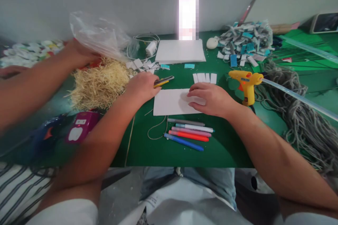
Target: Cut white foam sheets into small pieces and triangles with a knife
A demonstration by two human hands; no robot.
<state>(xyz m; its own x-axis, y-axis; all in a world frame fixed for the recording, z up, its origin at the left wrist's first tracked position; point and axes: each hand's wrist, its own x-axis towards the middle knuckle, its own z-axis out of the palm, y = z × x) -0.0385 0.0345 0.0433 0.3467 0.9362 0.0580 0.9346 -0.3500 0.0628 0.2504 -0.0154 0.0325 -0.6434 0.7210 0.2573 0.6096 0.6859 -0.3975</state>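
Observation:
My left hand (144,87) is closed around the rear end of a yellow utility knife (164,81), whose metal tip points right. The hand is just above the left end of a white foam board piece (171,102) lying flat on the table. My right hand (212,99) is over the board's right end with fingers apart, holding nothing; whether the fingertips press on it I cannot tell. Behind it lies a row of small white strips (204,78). Several coloured marker pens (188,134) lie in front of the board.
A yellow hot glue gun (246,84) and grey yarn (290,95) are at right. Straw (99,86) is at left, where a co-worker's hand (83,51) touches a plastic bag (97,35). Behind are a white board (181,51) and a heap of scraps (246,40).

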